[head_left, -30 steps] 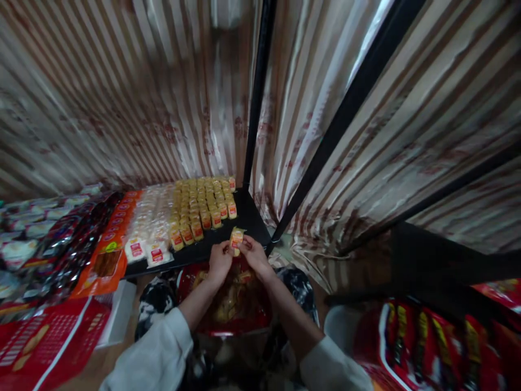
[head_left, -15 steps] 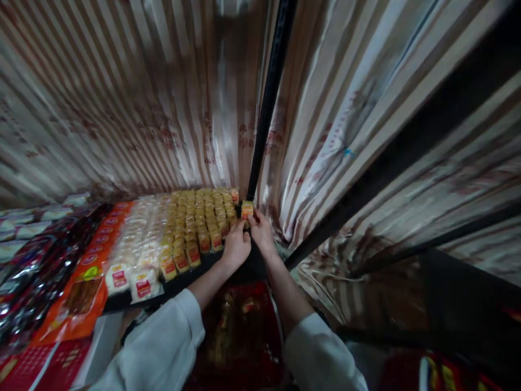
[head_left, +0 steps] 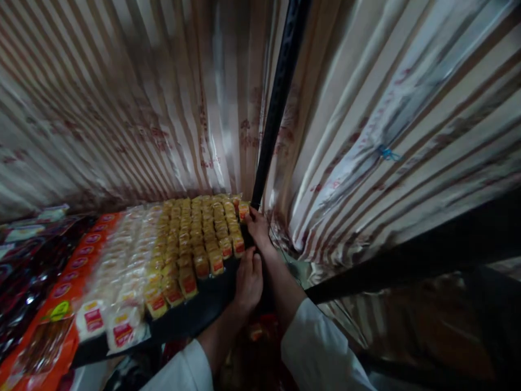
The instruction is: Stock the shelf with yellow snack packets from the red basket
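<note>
My right hand [head_left: 258, 227] reaches to the back right corner of the black shelf [head_left: 211, 304], its fingers closed on a small yellow snack packet [head_left: 243, 210] beside the black upright post [head_left: 280, 103]. The packet touches the end of the rows of like yellow packets with red labels [head_left: 195, 239]. My left hand [head_left: 249, 279] lies flat on the bare shelf just right of the front yellow packets, fingers stretched out and holding nothing. Both arms wear white sleeves.
Left of the yellow rows lie white packets with red labels [head_left: 122, 288], then orange flat packs [head_left: 61, 293] and dark glossy bags [head_left: 24, 260]. A striped curtain [head_left: 122, 108] hangs behind and to the right. Red bags sit below the shelf edge [head_left: 252, 336].
Both hands carried the yellow packet up from over the red bag to the shelf's back right corner. The left hand then let go and dropped back flat onto the shelf.
</note>
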Available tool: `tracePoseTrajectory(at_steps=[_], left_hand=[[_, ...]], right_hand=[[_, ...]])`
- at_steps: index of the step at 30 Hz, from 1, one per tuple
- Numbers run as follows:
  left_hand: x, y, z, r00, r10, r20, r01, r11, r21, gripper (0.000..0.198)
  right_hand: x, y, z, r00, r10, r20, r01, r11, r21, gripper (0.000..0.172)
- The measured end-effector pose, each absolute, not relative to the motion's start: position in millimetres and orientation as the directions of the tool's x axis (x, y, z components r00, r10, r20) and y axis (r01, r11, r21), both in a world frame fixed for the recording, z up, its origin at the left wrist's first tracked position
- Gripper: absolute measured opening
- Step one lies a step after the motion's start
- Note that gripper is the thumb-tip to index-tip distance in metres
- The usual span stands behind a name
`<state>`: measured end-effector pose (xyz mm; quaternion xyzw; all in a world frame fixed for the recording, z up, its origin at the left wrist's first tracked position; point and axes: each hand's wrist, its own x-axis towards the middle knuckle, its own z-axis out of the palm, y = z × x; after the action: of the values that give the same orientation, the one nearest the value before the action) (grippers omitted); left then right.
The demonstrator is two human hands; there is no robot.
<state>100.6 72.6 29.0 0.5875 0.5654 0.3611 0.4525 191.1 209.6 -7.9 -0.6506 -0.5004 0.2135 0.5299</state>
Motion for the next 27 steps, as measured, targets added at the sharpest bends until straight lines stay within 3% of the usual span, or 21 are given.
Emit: tracePoseTrajectory(at_steps=[10, 18, 27], left_hand=[[87.8, 81.8, -15.0, 0.104, 0.994, 0.028, 0.276, -0.056, 0.959, 0.030], [83.0, 79.8, -9.4, 0.105, 0.990, 0.090, 0.292, -0.117, 0.949, 0.035], [75.4, 74.5, -9.6, 0.117, 0.990, 0.076, 0.316, -0.110, 0.943, 0.032]], right_hand=[[186.6, 234.9, -21.0, 0.391, 0.893, 0.223, 0.446, 0.028, -0.894, 0.034], [178.3, 233.6, -24.9, 0.412, 0.875, 0.256, 0.577, -0.032, -0.816, 0.044], [178.6, 236.6, -26.6, 0.347, 0.894, 0.285, 0.614, 0.014, -0.789, 0.036]])
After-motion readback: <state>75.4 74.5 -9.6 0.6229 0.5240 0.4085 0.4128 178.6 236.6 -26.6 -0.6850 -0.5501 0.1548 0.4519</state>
